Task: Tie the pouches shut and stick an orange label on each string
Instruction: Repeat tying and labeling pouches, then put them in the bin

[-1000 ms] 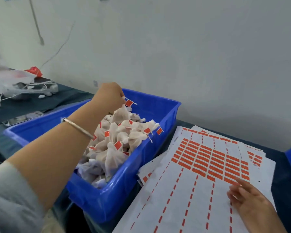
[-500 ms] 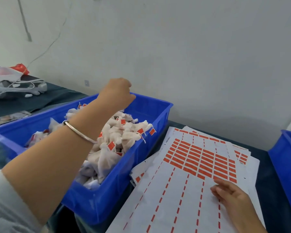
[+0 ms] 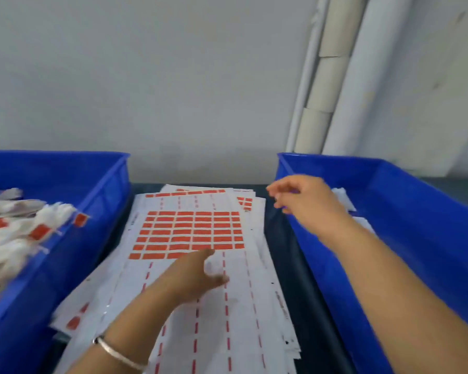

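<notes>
A stack of label sheets (image 3: 189,265) lies on the table (image 3: 303,279) between two bins. The left bin (image 3: 73,252) holds tied pouches (image 3: 16,233); the right bin (image 3: 416,225) stands opposite. The left hand (image 3: 192,279) is over the sheets, the right hand (image 3: 305,198) above the right bin's near corner. Pipes (image 3: 335,76) stand against the wall (image 3: 146,76) behind.

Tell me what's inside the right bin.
The right bin shows a few white items near its far left corner, too blurred to identify. The right hand and forearm cover part of the inside; the rest visible is bare blue.
</notes>
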Demonstrator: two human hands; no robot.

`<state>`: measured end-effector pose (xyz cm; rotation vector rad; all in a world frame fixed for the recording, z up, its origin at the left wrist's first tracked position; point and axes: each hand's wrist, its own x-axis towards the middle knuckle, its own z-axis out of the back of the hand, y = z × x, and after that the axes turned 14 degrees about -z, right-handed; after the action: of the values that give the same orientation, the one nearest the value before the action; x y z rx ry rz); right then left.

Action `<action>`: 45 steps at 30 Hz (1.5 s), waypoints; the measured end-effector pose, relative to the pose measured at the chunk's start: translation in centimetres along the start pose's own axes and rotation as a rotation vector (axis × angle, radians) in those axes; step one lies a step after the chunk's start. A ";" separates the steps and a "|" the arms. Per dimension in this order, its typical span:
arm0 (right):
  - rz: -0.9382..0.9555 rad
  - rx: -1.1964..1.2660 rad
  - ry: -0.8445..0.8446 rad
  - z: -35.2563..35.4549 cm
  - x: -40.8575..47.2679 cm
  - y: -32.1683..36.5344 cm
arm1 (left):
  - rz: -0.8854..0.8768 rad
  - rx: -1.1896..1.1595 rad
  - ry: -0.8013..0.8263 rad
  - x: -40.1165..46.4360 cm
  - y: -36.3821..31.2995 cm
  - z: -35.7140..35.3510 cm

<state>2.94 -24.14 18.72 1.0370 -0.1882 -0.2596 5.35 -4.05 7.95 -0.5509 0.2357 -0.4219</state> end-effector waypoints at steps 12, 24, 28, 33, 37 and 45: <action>-0.428 -0.657 -0.156 12.7 6.8 -13.4 | -0.111 0.307 -0.107 2.1 2.5 -6.3; -0.168 -0.671 -0.485 11.1 7.7 -14.4 | -0.097 0.316 -0.146 1.9 2.0 -6.2; 0.039 -0.484 -0.618 10.4 6.2 -11.2 | -0.092 0.282 -0.137 1.8 2.0 -6.2; 0.136 -0.323 -0.527 7.6 4.2 -3.8 | -0.104 0.147 -0.228 1.6 1.8 -5.8; -0.090 0.021 -0.237 3.9 3.8 1.2 | -0.069 -0.132 -0.427 0.8 1.7 -5.2; -0.608 0.274 0.079 -8.8 3.9 0.2 | -0.070 -0.345 -0.702 0.1 0.8 -3.5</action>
<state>9.11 -17.96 14.58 1.3602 0.1759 -0.7562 4.59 -5.09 4.60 -1.0115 -0.3946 -0.2342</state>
